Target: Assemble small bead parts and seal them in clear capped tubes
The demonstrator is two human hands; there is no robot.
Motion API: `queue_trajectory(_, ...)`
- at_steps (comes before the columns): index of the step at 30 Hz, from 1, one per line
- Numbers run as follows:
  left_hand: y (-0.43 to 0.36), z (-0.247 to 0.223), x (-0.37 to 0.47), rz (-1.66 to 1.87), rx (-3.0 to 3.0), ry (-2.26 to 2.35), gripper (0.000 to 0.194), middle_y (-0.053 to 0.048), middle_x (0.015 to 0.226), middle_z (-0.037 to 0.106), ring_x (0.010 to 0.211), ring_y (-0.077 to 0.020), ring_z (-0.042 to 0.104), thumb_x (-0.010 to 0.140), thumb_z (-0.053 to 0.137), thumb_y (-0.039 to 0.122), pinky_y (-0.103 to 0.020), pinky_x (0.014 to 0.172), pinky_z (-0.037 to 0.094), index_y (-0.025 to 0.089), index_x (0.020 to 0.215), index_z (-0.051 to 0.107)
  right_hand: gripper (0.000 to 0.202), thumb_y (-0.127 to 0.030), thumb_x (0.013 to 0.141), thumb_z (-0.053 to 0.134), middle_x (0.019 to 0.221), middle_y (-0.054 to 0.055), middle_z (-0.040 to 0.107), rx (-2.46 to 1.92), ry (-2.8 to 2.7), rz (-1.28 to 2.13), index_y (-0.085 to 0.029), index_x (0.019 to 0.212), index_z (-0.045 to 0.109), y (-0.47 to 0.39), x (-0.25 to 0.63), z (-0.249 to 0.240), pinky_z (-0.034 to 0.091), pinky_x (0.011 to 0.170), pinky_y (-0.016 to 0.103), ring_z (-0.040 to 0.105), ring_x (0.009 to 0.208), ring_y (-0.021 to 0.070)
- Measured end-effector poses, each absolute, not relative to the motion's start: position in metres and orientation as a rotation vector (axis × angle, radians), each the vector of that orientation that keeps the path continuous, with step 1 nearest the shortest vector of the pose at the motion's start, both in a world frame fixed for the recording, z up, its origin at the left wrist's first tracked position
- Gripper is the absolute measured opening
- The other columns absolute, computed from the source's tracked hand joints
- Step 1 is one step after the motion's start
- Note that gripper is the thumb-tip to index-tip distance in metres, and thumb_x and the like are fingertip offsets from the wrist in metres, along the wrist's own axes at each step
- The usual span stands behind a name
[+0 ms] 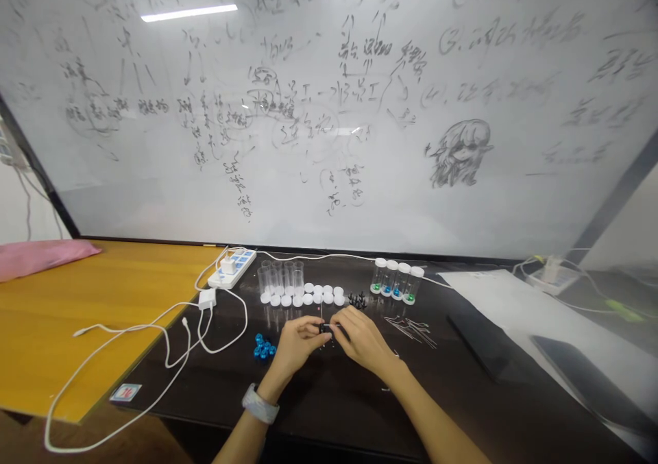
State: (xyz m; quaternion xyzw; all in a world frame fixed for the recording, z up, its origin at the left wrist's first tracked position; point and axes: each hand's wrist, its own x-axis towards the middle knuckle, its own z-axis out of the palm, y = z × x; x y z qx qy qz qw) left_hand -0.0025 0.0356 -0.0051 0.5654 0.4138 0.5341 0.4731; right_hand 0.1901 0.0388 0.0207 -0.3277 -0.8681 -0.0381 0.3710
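Near the middle of the dark table, my left hand (299,344) pinches a small black plastic piece (323,328) between thumb and fingers. A thin wire stands up from that piece. My right hand (361,337) is closed beside it, fingertips on a thin metal wire that meets the black piece from the right. Fingers partly cover both parts. Just beyond my hands lie white round caps (318,299) in rows and a small pile of black pieces (358,300). Shiny blue balls (264,347) are heaped left of my left hand. Loose metal wires (412,330) lie to the right.
Clear tubes (282,275) stand at the back left; several capped tubes (396,281) with green or blue balls stand back right. A power strip (232,269) and white cables (169,340) spread leftward. A black phone (480,346) lies right. Behind rises a whiteboard (308,197).
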Motion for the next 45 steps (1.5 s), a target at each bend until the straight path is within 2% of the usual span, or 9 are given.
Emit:
queue_trajectory(5,0.0366,-0.0074,-0.0029,1.313,1.402,1.01,0.038,-0.003,0.066,0.073,0.065,-0.0203,0.07,0.062,0.089,0.033,-0.03,0.066,0.055,0.015,0.092,0.075,0.017,-0.018,0.101,0.043,0.094,0.008,0.063,-0.854,-2.242,-0.13,-0.02,0.096,0.059,0.0388,0.1886,0.0213,0.046,0.08,0.037,0.057,0.089,0.0238)
queue_trajectory(13,0.0377,-0.0099,-0.0041,1.311,1.416,1.003,0.037,-0.004,0.069,0.074,0.069,-0.0216,0.072,0.064,0.089,0.033,-0.03,0.069,0.056,0.015,0.093,0.074,0.021,-0.02,0.103,0.041,0.089,0.007,0.063,-0.869,-2.281,-0.131,-0.02,0.094,0.06,0.0396,0.1885,0.0188,0.046,0.076,0.036,0.057,0.084,0.0224)
queue_trajectory(17,0.0369,-0.0085,-0.0038,1.322,1.4,0.995,0.039,-0.005,0.069,0.075,0.07,-0.0221,0.073,0.062,0.09,0.034,-0.031,0.07,0.057,0.015,0.093,0.075,0.016,-0.019,0.101,0.045,0.093,0.008,0.064,-0.832,-2.303,-0.052,-0.02,0.101,0.061,0.039,0.1901,0.0188,0.048,0.078,0.036,0.058,0.088,0.0231)
queue_trajectory(23,0.0368,-0.007,-0.0027,1.325,1.407,0.994,0.037,-0.004,0.069,0.075,0.067,-0.02,0.072,0.063,0.089,0.032,-0.029,0.068,0.057,0.014,0.092,0.074,0.021,-0.019,0.103,0.042,0.09,0.006,0.067,-0.82,-2.252,0.012,-0.022,0.112,0.06,0.0411,0.1905,0.0127,0.05,0.075,0.034,0.061,0.085,0.022)
queue_trajectory(27,0.0369,-0.0061,-0.0028,1.323,1.413,1.004,0.037,-0.003,0.066,0.074,0.065,-0.0192,0.071,0.063,0.088,0.031,-0.028,0.066,0.056,0.013,0.093,0.074,0.017,-0.021,0.103,0.044,0.086,0.005,0.066,-0.875,-2.234,0.006,-0.022,0.104,0.061,0.0396,0.1899,0.0135,0.049,0.072,0.032,0.061,0.078,0.0206)
queue_trajectory(32,0.0378,-0.0082,-0.0033,1.328,1.408,0.99,0.037,-0.003,0.067,0.074,0.065,-0.0187,0.071,0.063,0.088,0.03,-0.028,0.067,0.056,0.014,0.093,0.073,0.015,-0.022,0.101,0.048,0.093,0.008,0.066,-0.845,-2.21,-0.101,-0.021,0.097,0.063,0.0389,0.1889,0.0188,0.047,0.08,0.036,0.059,0.089,0.0228)
queue_trajectory(41,0.0391,-0.0099,-0.0031,1.31,1.408,0.988,0.037,-0.003,0.067,0.074,0.066,-0.0187,0.071,0.064,0.088,0.03,-0.028,0.067,0.056,0.013,0.093,0.073,0.018,-0.021,0.102,0.046,0.091,0.008,0.065,-0.869,-2.222,-0.166,-0.02,0.094,0.062,0.0397,0.1878,0.0156,0.046,0.078,0.035,0.058,0.086,0.0223)
queue_trajectory(45,0.0401,-0.0117,-0.0034,1.313,1.409,0.986,0.037,-0.002,0.068,0.074,0.067,-0.0187,0.071,0.064,0.088,0.029,-0.029,0.068,0.056,0.014,0.093,0.073,0.017,-0.023,0.103,0.045,0.088,0.006,0.066,-0.898,-2.212,-0.145,-0.021,0.099,0.062,0.0404,0.1869,0.0132,0.045,0.075,0.032,0.059,0.082,0.021)
